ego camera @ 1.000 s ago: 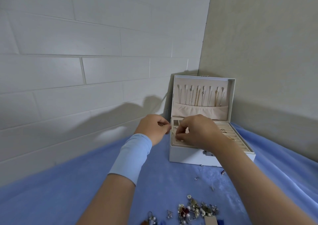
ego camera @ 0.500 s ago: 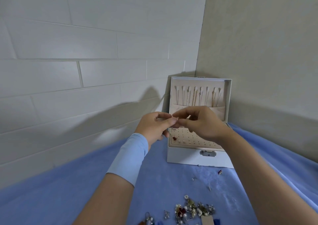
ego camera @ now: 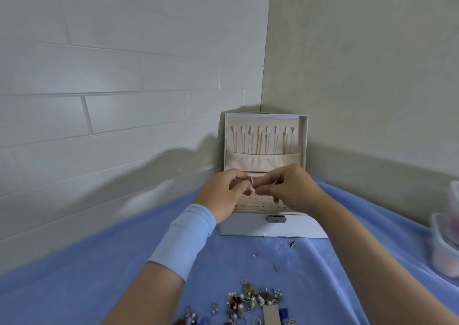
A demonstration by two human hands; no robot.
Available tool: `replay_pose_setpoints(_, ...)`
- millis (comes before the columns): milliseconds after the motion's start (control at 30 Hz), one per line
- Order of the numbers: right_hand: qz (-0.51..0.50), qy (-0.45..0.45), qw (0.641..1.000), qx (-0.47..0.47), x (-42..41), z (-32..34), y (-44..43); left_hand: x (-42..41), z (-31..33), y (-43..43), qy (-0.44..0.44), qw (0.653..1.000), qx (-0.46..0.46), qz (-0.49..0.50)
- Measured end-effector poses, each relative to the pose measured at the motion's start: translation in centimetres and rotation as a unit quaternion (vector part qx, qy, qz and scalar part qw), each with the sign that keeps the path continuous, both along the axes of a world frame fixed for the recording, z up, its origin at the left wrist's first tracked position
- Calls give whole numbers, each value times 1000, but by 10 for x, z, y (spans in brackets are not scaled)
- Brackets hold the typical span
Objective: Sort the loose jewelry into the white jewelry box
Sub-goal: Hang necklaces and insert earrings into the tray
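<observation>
At the bottom centre of the frame a pile of loose jewelry point(ego camera: 253, 302) is lying on the blue cloth point(ego camera: 99, 275), partly running off the lower edge, with a small pale card point(ego camera: 272, 314) lying at its right side. A few stray pieces point(ego camera: 293, 244) are sitting apart on the cloth, between the pile and the box front. To the left of the pile the cloth is stretching out bare toward the lower left corner.

Both forearms are reaching up from the bottom edge, the left one wearing a light blue wristband point(ego camera: 183, 240). The left hand point(ego camera: 221, 195) and right hand point(ego camera: 290, 190) are meeting fingertip to fingertip at mid-frame, each with thumb and forefinger curled in, pinching a tiny thin piece point(ego camera: 252, 183) between them. It is too small to identify. They are hovering over the open tray of the white jewelry box point(ego camera: 273, 228), above its perforated earring panel point(ego camera: 258, 201).

The box is sitting in the corner, its metal latch point(ego camera: 276, 218) facing the viewer and its lid point(ego camera: 304, 138) standing upright, with chains point(ego camera: 259, 142) hanging inside above a gathered pocket point(ego camera: 263, 162). Clear plastic containers point(ego camera: 444, 245) are crowding the right edge of the frame. Behind, the white brick wall point(ego camera: 99, 76) is closing off the left and a beige wall point(ego camera: 360, 64) the right.
</observation>
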State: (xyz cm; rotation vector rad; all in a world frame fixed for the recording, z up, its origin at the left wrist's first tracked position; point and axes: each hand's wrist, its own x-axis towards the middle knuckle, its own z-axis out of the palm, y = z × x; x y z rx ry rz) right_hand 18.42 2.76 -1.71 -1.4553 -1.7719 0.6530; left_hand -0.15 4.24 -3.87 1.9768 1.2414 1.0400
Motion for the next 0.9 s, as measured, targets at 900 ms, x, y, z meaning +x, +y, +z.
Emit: replay_pose_setpoints(900, 8, -275, 961, 0, -8, 2, -4, -4, -16, 9, 217, 972, 86, 16)
